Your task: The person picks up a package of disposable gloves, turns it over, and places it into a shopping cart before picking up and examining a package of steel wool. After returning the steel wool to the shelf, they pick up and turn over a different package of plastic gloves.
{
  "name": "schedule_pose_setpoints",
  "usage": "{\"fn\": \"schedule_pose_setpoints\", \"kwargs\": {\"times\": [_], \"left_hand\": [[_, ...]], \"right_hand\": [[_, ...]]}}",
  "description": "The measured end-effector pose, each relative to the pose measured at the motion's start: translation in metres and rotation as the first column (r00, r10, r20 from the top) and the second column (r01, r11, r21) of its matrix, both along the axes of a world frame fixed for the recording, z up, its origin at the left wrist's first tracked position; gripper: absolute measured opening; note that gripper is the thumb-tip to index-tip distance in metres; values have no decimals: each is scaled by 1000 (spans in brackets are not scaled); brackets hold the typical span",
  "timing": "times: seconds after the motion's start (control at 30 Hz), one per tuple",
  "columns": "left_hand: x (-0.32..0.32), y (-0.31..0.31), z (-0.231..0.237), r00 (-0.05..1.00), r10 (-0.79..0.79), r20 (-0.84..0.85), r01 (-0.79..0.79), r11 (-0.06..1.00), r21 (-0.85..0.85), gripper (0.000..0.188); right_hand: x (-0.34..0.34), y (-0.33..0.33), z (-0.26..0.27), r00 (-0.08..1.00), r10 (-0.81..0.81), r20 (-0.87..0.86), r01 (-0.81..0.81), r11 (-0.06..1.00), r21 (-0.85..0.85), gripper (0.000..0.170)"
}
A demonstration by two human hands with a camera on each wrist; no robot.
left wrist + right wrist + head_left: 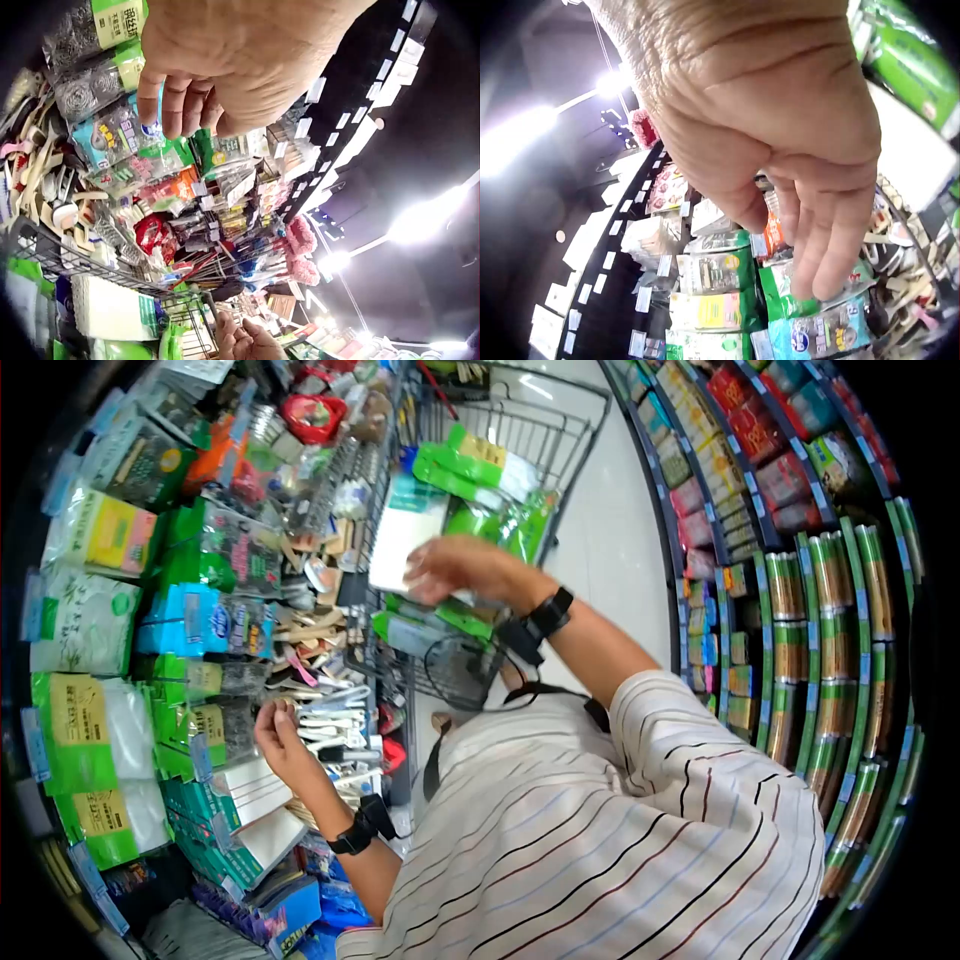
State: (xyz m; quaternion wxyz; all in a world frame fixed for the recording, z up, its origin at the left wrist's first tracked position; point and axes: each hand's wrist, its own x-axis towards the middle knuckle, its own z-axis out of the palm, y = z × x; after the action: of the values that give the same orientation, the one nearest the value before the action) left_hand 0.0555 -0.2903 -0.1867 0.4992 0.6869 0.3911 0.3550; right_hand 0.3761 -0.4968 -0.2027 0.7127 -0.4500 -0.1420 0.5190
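My left hand (290, 748), fingers loosely bent and holding nothing, is beside the shelf, close to the green-topped packs of steel wool scourers (208, 725). Those scourer packs (90, 94) also show beside the hand in the left wrist view. Over the shopping cart (590, 420), my right hand (470, 570) hangs with relaxed fingers and nothing in its grasp. It overlaps the edge of a white pack with a teal end (395, 550) lying in the cart. Green packages (515, 525) lie around that pack.
Wooden and white-handled utensils (330, 715) fill the shelf between my left hand and the cart. Teal boxes (205, 830) sit lower on the same side. Another shelf of green-edged packs (790, 630) stands across the aisle floor (610, 540).
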Motion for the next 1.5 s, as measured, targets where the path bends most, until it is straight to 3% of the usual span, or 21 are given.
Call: {"fn": "schedule_pose_setpoints", "kwargs": {"times": [0.13, 0.23, 0.3, 0.43, 0.9, 0.97, 1.07, 1.17, 1.27, 1.5], "left_hand": [[24, -25, 4, 998, -51, -41, 50, 998, -32, 33], [37, -39, -4, 990, -90, -108, 81, 993, -84, 38], [53, -49, -12, 984, -121, -128, 105, 987, -126, 39], [90, -76, -16, 965, -201, -170, 166, 966, -196, 37], [164, -117, -57, 902, -393, -180, 314, 883, -350, 32], [167, -119, -54, 885, -410, -222, 314, 876, -366, 31], [168, -109, -58, 865, -432, -257, 353, 886, -301, 33], [162, -105, -55, 913, -357, -196, 283, 902, -324, 35], [157, -100, -39, 936, -301, -182, 232, 917, -325, 34], [120, -95, -24, 980, -87, -177, 30, 953, -302, 27]], "right_hand": [[61, -58, -36, 995, -103, 13, 103, 995, 1, 44], [72, -100, -30, 953, -248, 177, 260, 964, -49, 49], [79, -122, -35, 933, -340, 123, 346, 938, -32, 40], [91, -162, -61, 907, -418, 52, 420, 904, -76, 40], [100, -240, -116, 869, -491, -64, 477, 864, -162, 34], [98, -245, -122, 885, -460, -68, 445, 880, -168, 41], [107, -234, -120, 881, -468, -63, 448, 872, -198, 42], [120, -205, -116, 880, -473, -36, 449, 855, -260, 41], [135, -167, -104, 893, -434, 122, 450, 839, -307, 36], [168, -81, -92, 937, -237, 256, 298, 925, -237, 32]]}}
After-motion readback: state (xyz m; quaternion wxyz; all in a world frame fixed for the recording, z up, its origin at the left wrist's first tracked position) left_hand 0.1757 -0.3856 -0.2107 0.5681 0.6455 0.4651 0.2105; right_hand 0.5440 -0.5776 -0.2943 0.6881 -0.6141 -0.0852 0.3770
